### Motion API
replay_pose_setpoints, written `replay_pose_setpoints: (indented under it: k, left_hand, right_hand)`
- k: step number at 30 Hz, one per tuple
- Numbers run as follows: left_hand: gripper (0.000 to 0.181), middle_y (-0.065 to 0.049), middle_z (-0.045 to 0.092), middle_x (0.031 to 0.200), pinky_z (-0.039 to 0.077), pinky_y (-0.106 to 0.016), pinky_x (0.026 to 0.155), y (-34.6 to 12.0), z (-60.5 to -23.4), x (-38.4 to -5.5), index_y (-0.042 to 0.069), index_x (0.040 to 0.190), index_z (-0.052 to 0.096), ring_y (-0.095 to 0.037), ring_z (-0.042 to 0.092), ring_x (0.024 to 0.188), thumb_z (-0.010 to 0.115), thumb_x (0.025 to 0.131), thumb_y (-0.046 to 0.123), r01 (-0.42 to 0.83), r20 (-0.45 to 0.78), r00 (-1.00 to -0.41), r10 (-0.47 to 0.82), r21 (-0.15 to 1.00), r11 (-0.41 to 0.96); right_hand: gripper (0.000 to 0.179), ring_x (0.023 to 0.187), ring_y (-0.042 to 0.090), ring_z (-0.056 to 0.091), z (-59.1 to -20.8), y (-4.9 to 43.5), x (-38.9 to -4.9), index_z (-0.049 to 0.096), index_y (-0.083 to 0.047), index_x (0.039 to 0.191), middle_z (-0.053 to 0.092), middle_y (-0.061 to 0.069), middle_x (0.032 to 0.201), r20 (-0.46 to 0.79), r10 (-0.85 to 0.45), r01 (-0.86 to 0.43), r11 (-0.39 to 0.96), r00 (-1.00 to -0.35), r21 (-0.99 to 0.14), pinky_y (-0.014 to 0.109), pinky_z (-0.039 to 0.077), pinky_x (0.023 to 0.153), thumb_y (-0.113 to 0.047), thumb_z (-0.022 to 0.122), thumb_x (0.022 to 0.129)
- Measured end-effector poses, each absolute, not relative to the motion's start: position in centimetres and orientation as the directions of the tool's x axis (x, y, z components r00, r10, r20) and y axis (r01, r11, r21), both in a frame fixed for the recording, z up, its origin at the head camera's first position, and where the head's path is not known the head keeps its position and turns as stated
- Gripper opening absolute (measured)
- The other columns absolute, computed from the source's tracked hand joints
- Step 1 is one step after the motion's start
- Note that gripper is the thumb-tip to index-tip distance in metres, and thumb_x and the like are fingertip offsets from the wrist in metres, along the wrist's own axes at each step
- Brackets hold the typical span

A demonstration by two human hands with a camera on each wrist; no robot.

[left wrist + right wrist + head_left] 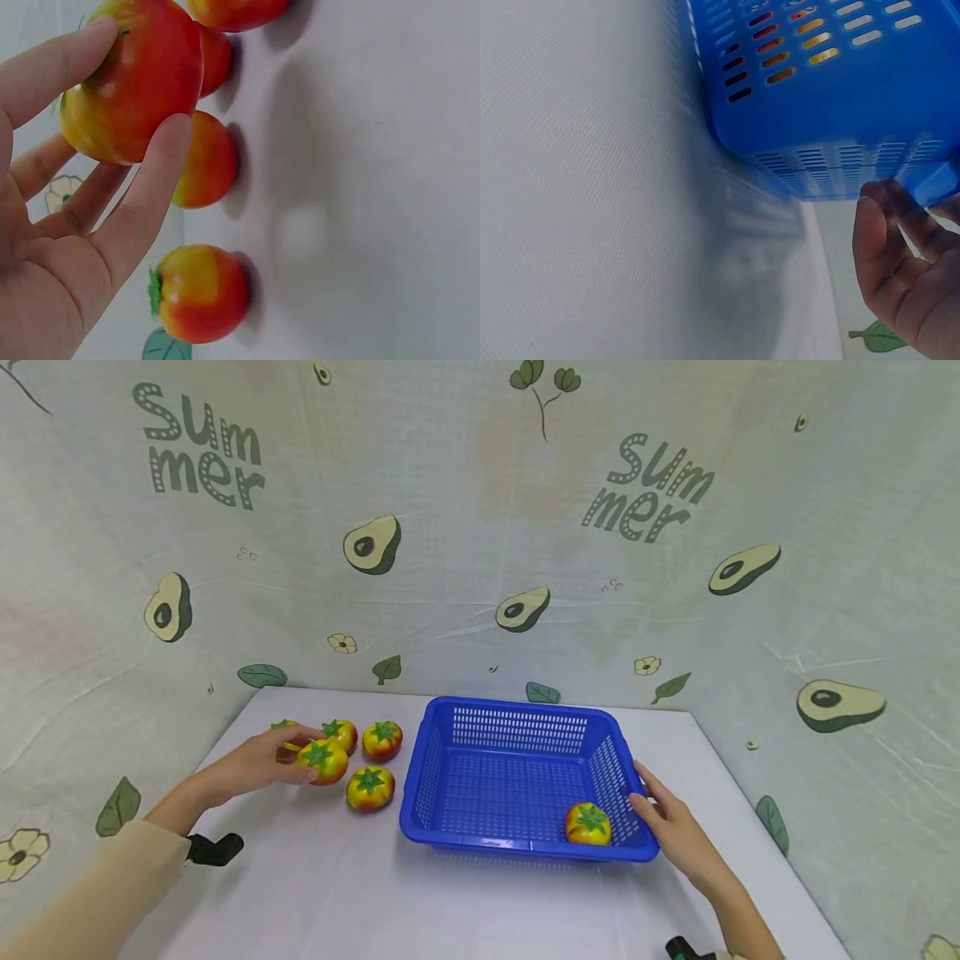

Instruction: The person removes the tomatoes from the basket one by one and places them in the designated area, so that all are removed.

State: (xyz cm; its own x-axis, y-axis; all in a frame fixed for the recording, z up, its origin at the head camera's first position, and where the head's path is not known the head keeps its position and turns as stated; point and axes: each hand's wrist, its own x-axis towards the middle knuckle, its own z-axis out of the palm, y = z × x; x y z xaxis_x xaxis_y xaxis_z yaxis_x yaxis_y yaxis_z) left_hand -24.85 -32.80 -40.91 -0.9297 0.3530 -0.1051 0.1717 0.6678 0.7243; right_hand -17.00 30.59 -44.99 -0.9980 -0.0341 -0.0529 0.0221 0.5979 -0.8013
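Note:
My left hand (262, 762) holds a yellow-red tomato (324, 762) with a green star-shaped top, pinched between thumb and fingers. In the left wrist view, the held tomato (139, 82) is raised off the table, with a shadow on the cloth. Several similar tomatoes lie close around it, including a front one (371, 788) and a back one (382, 741). Another is partly hidden behind the left hand. My right hand (675, 827) grips the right rim of a blue plastic basket (529, 847), thumb over the edge. Inside the basket's front right corner sits one tomato (588, 824).
The basket stands on a white table (315, 893), right of the loose tomatoes. A cloth backdrop (450, 635) printed with avocados and leaves rises behind the table and along both sides.

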Motion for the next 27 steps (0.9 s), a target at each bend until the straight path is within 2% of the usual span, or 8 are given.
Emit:
replay_pose_setpoints:
  k: [11,18,27]
  left_hand:
    - [0.069,-0.024,0.045,0.157,0.049,-0.064,0.107,-33.3,-43.2,-24.4,0.012,0.152,0.054,-0.048,0.049,0.138,0.081,0.095,0.041,0.105,-0.137,-0.944,0.301,0.739,0.665]
    - [0.069,-0.024,0.053,0.149,0.054,-0.058,0.105,-33.1,-43.8,-24.4,0.01,0.148,0.056,-0.043,0.054,0.131,0.082,0.093,0.043,0.089,-0.149,-0.948,0.282,0.725,0.683]
    - [0.069,-0.021,0.056,0.144,0.057,-0.053,0.101,-33.5,-44.8,-24.5,0.01,0.148,0.057,-0.035,0.061,0.122,0.082,0.093,0.043,0.071,-0.173,-0.943,0.284,0.729,0.681]
  right_hand:
    - [0.072,0.121,0.032,0.062,-45.0,30.7,-17.1,0.015,-0.016,0.172,0.047,0.026,0.153,-0.064,-0.036,0.031,0.594,-0.997,-0.804,0.05,0.06,0.1,-0.041,0.05,0.113]
    - [0.073,0.12,0.03,0.062,-45.0,30.8,-17.1,0.015,-0.016,0.172,0.048,0.025,0.152,-0.073,-0.032,0.041,0.589,-0.997,-0.807,0.042,0.061,0.097,-0.041,0.049,0.113]
    - [0.073,0.121,0.032,0.063,-45.1,30.7,-17.2,0.015,-0.015,0.172,0.048,0.026,0.152,-0.067,-0.034,0.034,0.594,-0.997,-0.804,0.045,0.061,0.097,-0.042,0.05,0.113]
